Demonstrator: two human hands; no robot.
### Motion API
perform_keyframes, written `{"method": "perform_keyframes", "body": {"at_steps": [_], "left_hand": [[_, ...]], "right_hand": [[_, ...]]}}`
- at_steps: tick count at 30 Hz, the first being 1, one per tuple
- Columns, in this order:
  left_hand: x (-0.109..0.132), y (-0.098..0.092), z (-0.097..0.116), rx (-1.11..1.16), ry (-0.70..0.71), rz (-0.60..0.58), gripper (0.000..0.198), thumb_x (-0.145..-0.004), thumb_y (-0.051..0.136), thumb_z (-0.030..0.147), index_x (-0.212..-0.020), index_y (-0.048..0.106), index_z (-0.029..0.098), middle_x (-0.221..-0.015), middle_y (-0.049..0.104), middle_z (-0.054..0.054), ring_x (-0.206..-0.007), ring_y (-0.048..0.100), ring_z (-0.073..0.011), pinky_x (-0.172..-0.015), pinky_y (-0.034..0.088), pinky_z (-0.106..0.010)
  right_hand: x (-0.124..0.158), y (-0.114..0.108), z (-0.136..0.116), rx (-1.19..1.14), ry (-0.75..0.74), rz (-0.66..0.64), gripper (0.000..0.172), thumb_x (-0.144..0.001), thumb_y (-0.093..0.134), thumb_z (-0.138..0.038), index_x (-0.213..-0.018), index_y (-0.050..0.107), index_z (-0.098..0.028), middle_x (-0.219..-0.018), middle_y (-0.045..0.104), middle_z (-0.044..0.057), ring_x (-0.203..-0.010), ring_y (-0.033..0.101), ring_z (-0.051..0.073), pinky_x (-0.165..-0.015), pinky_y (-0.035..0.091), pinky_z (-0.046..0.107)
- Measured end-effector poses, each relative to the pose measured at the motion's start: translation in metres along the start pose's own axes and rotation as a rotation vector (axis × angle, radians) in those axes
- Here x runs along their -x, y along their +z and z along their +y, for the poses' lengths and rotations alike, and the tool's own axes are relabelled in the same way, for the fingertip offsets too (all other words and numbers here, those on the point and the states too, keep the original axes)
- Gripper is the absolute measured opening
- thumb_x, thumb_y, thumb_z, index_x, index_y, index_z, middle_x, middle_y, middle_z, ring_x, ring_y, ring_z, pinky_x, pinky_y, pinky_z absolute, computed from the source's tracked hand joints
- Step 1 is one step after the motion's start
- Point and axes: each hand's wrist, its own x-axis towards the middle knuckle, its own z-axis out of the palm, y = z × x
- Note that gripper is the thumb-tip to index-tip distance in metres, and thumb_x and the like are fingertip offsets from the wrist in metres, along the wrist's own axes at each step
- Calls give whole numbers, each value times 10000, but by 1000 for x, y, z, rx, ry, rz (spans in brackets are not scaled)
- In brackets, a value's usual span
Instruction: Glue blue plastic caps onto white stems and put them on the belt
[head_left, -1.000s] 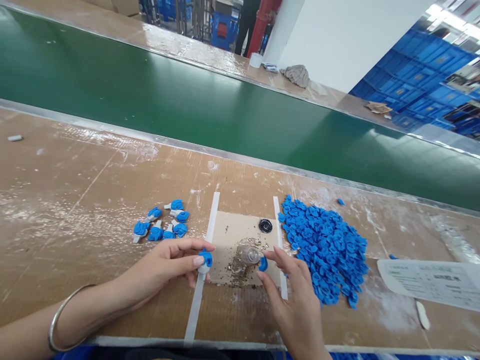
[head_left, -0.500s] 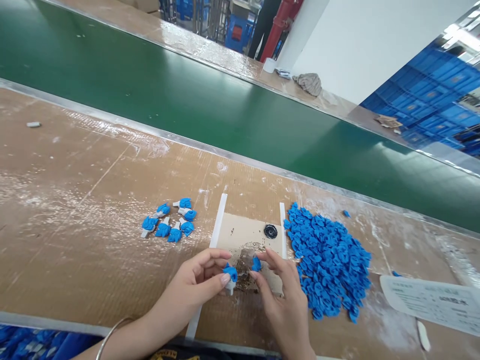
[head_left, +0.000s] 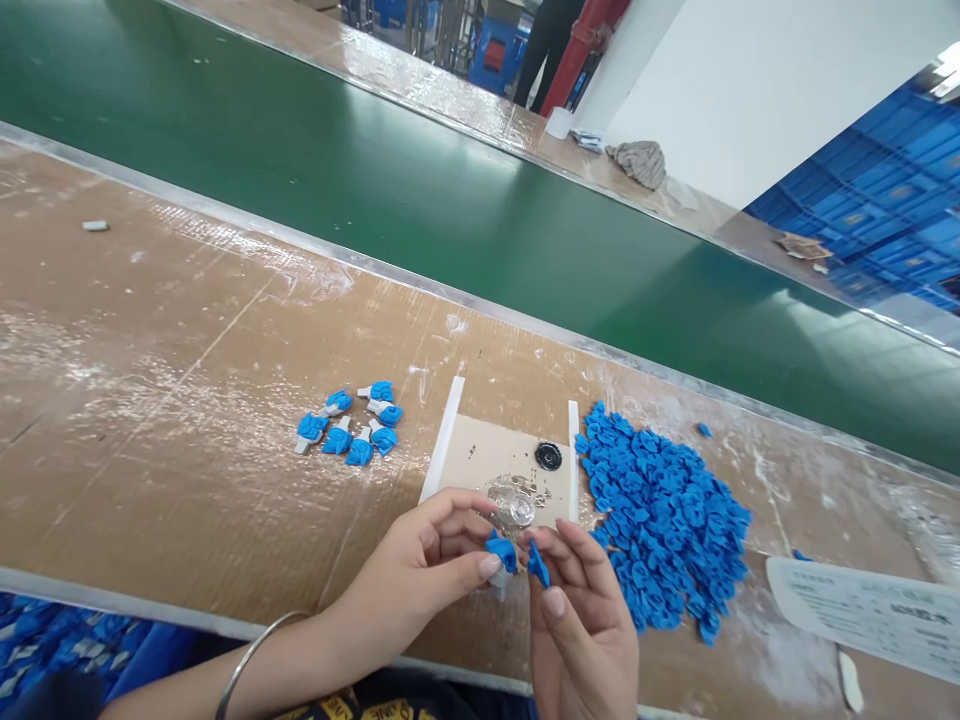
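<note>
One blue, pale-stemmed piece (head_left: 501,551) sits pinched in the left hand (head_left: 431,560), just apart from a petal-like blue part (head_left: 538,566) gripped by the right hand (head_left: 589,625), above the workbench (head_left: 225,480); the step appears to be pairing, calling for careful alignment.

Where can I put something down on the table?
Try the brown table left of the blue-and-white pieces: mostly bare, up to a small pale stick near the green belt. Crowded: the blue pile and the beige board by the left hand and right hand.
</note>
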Motion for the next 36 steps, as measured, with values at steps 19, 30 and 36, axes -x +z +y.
{"method": "perform_keyframes", "body": {"at_steps": [19,30,36], "left_hand": [[9,-9,8,-322,-100,91,319,-743,728,250,-1034,604,210,-905,730,-25,-792,661,-157,-712,526,-268],[75,-101,56,-1336,225,1002,358,-796,572,574,-1002,653,292,-950,701,36,-864,672,-231,-888,507,-388],[66,-132,75,-1887,482,960,376,-954,353,414,-1138,562,161,-1226,585,-98,-1213,548,-343,-1063,395,-519]], "right_hand": [[12,6,0,768,-435,-350,364,-941,551,-156,-1298,525,-224,-1182,647,67,-1125,598,171,-946,523,300],[-24,-102,16,1484,-508,-175,359,-1036,390,-360,-1055,662,-126,-1013,675,119,-930,624,246,-826,504,373],[-24,-101,18,1523,-489,-215,449,-1050,304,-385,-1086,641,-90,-966,616,127,-845,623,226,-768,512,344]]}}
